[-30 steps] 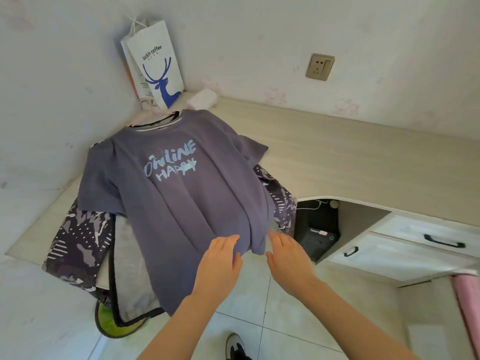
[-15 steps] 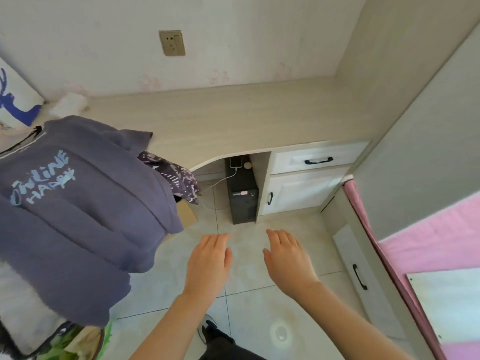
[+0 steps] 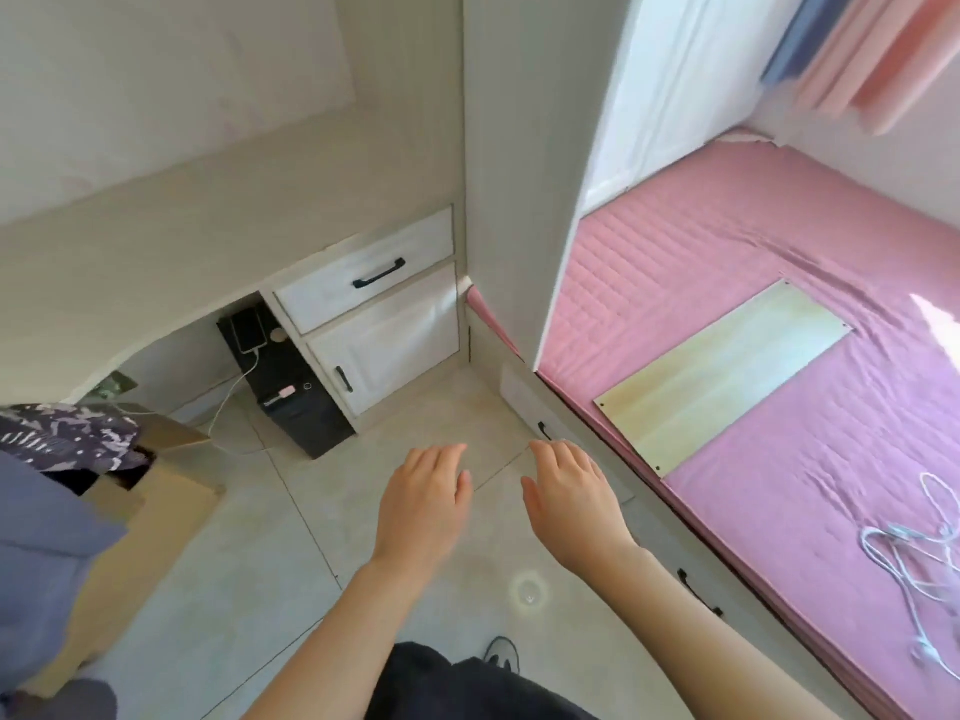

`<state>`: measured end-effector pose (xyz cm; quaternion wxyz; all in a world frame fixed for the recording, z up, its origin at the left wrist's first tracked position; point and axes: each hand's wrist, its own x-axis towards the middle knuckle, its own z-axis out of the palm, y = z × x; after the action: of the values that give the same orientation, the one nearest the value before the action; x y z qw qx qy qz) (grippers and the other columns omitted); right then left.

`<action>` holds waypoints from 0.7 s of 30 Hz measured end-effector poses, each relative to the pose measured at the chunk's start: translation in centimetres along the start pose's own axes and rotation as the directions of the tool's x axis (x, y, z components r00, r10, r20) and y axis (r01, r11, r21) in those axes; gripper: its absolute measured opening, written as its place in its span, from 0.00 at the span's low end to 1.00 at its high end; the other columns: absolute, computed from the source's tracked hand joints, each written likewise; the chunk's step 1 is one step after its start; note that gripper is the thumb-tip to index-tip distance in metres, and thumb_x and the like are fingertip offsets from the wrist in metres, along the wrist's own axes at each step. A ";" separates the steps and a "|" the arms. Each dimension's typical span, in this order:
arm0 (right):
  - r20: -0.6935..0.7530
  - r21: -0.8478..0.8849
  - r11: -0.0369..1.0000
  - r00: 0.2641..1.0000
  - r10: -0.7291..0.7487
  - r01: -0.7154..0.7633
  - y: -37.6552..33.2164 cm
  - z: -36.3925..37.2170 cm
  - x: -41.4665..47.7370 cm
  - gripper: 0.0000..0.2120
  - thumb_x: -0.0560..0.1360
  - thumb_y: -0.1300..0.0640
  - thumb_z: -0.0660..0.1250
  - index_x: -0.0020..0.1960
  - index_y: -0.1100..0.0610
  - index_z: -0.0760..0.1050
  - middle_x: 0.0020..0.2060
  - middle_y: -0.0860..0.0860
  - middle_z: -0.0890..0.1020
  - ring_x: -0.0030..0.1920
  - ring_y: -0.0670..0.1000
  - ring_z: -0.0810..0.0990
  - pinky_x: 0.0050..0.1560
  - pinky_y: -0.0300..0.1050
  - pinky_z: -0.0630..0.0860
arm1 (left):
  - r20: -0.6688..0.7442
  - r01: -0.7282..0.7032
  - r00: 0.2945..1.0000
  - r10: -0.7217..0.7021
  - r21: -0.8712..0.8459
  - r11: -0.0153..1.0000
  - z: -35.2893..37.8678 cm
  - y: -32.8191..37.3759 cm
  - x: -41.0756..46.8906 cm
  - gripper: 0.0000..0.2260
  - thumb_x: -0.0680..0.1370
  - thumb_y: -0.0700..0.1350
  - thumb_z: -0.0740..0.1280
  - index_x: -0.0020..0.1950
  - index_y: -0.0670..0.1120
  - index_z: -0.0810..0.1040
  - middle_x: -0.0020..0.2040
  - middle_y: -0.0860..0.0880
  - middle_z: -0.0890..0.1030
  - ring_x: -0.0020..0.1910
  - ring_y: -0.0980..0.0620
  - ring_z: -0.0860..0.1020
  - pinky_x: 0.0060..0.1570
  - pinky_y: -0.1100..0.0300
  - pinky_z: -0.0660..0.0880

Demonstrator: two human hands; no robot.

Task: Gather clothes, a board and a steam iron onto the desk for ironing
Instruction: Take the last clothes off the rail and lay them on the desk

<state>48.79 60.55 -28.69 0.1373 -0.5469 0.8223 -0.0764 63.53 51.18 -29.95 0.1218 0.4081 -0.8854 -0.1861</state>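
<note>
A pale wooden board [image 3: 722, 379] lies flat on the pink bed [image 3: 810, 511] at the right. The purple T-shirt [image 3: 36, 553] and a dark patterned garment [image 3: 67, 439] hang off the desk's [image 3: 156, 262] edge at the far left. My left hand [image 3: 423, 504] and my right hand [image 3: 569, 493] hover side by side over the floor, fingers straight, holding nothing. No steam iron shows.
White drawers [image 3: 363, 275] and a cupboard door sit under the desk beside a black computer tower [image 3: 291, 392] with a phone on a cable. A cardboard box [image 3: 145, 506] stands below the clothes. White cables [image 3: 919, 558] lie on the bed. A wardrobe panel [image 3: 519, 174] divides desk from bed.
The view has swung right from the desk and clothes toward the bed, bringing the board into sight. Both hands let go of the T-shirt's hem and now hang free over the floor.
</note>
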 end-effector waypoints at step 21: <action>-0.063 0.028 0.934 0.931 0.358 -0.357 19.1 -7.2 8.1 0.17 0.80 0.53 0.54 0.67 0.58 0.66 0.62 0.54 0.74 0.64 0.56 0.69 0.61 0.46 0.66 | 0.137 -0.332 0.935 0.327 0.014 0.943 7.1 15.4 20.6 0.14 0.79 0.45 0.61 0.63 0.43 0.75 0.57 0.47 0.80 0.58 0.48 0.74 0.57 0.54 0.72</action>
<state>26.83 60.36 -28.23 0.1255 -0.3841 0.9116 -0.0750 37.38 46.16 -28.45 0.0843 0.2429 -0.9507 -0.1735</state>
